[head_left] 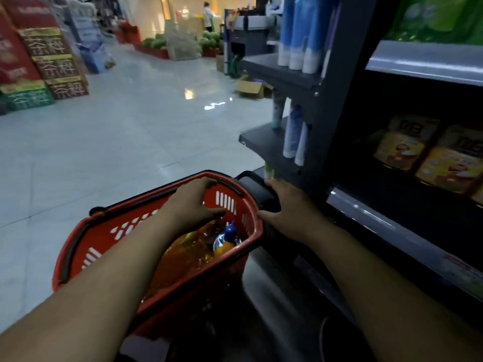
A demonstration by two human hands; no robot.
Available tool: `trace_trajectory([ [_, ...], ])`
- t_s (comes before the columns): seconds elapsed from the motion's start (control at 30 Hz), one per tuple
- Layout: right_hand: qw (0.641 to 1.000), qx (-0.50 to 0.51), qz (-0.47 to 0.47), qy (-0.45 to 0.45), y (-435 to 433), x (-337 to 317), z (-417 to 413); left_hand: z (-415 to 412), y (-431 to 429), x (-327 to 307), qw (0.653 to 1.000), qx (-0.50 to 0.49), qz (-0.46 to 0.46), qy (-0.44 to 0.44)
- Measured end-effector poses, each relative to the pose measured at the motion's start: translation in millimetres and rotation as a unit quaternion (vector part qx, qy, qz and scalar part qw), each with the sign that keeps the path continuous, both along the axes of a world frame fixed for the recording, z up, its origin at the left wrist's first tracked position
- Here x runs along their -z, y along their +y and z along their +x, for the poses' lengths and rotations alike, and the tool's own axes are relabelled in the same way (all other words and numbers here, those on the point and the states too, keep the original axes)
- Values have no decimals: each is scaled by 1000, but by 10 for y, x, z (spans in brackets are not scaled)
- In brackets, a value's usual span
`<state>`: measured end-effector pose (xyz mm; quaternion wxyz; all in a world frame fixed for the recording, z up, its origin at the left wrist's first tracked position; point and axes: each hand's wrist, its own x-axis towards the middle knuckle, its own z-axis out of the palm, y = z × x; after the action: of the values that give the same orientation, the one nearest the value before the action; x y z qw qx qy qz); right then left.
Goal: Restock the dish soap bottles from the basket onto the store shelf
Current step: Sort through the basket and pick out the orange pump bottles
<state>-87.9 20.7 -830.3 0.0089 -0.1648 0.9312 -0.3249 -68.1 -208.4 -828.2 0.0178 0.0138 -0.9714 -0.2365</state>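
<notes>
The basket handle (257, 188) is gripped by the right hand (287, 207). The left hand (194, 202) is held above the bottles (188, 249); its grip cannot be told.

A red slotted basket (183, 288) with black handles sits tilted at near centre, just left of the dark store shelf (379, 223). Amber dish soap bottles (188, 252) lie inside it, and one with a blue cap (230, 229) lies by the basket's right wall.

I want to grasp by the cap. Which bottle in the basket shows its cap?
The bottle with the blue cap, beside the right wall of the basket, close to the left hand. The larger orange bottle shows only its body.
</notes>
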Motion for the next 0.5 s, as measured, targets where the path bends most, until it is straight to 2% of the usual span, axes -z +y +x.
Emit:
trace_trajectory([
  [0.23,993,-87,-3,-76,-874,452,-61,189,-860,314,994,-90,16,-53],
  [0.4,983,-79,-11,-166,-1268,846,-151,261,-1143,714,972,-87,25,-218],
  [0.5,982,-57,-16,-181,-1372,976,-209,245,-1152,980,962,-75,-14,-264],
])
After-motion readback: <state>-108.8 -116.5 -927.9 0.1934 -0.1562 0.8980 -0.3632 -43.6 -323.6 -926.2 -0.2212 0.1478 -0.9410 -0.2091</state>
